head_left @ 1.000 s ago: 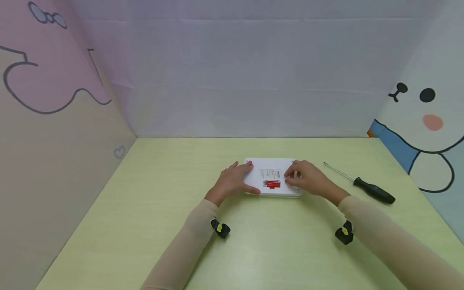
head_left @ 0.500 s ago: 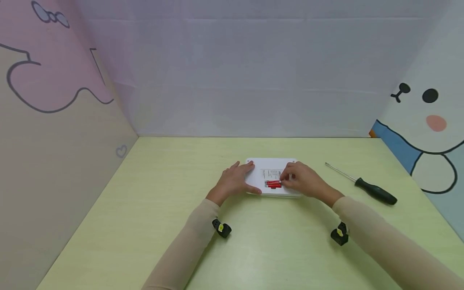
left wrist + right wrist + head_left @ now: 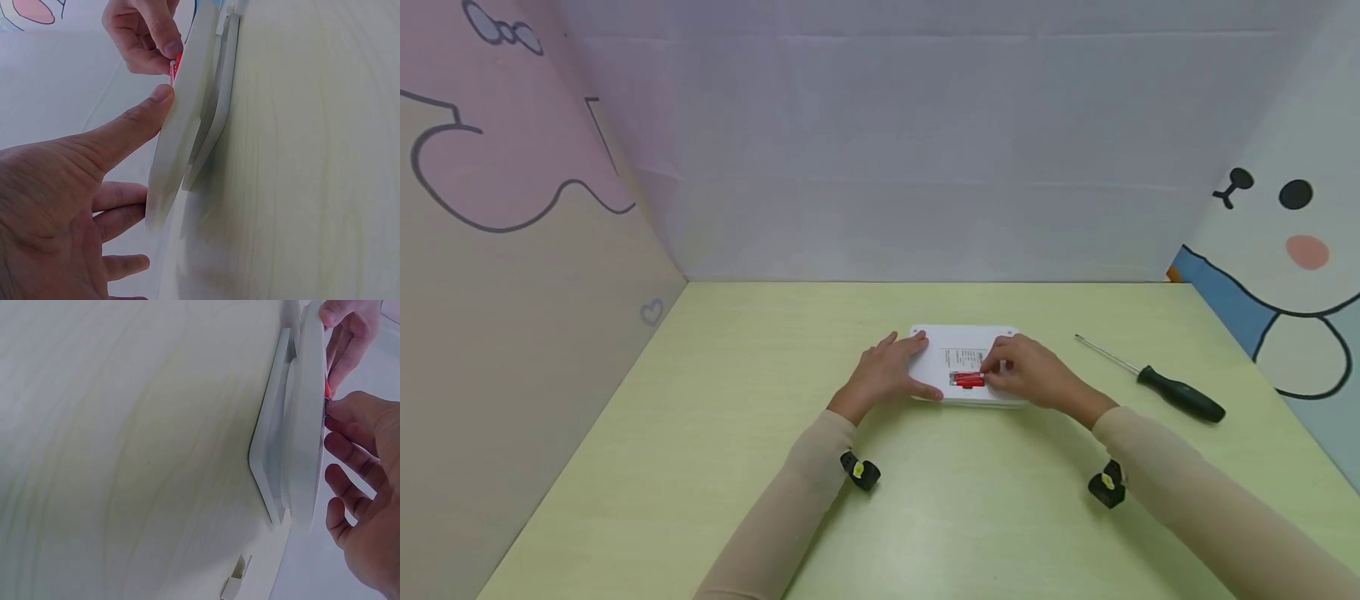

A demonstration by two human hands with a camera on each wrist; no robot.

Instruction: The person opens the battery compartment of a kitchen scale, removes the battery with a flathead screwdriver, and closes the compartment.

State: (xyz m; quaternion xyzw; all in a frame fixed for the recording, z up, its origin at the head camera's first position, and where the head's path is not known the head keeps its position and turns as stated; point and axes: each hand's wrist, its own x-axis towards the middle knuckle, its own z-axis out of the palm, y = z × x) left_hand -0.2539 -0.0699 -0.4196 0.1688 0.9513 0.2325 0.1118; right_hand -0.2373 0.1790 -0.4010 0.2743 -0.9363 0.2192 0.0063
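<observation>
A flat white device with rounded corners (image 3: 966, 337) lies on the table, with a printed label and a battery compartment facing up. A narrower white plate (image 3: 215, 119) shows beneath it in the left wrist view. Red batteries (image 3: 964, 379) sit in the compartment. My left hand (image 3: 886, 372) rests on the device's left side, thumb on its upper face and fairly straight fingers against its edge. The thumb and forefinger of my right hand (image 3: 1024, 369) pinch the right end of a red battery (image 3: 327, 386); that end is hidden by the fingertips.
A screwdriver (image 3: 1180, 396) with a dark green handle lies right of my right hand, its tip pointing to the back left. A small white clip-like piece (image 3: 232, 587) lies on the table in the right wrist view. Walls stand behind and at both sides.
My right hand has moved left from the device's right part to the batteries, and its fingertips have met there. My left hand stays in place on the device.
</observation>
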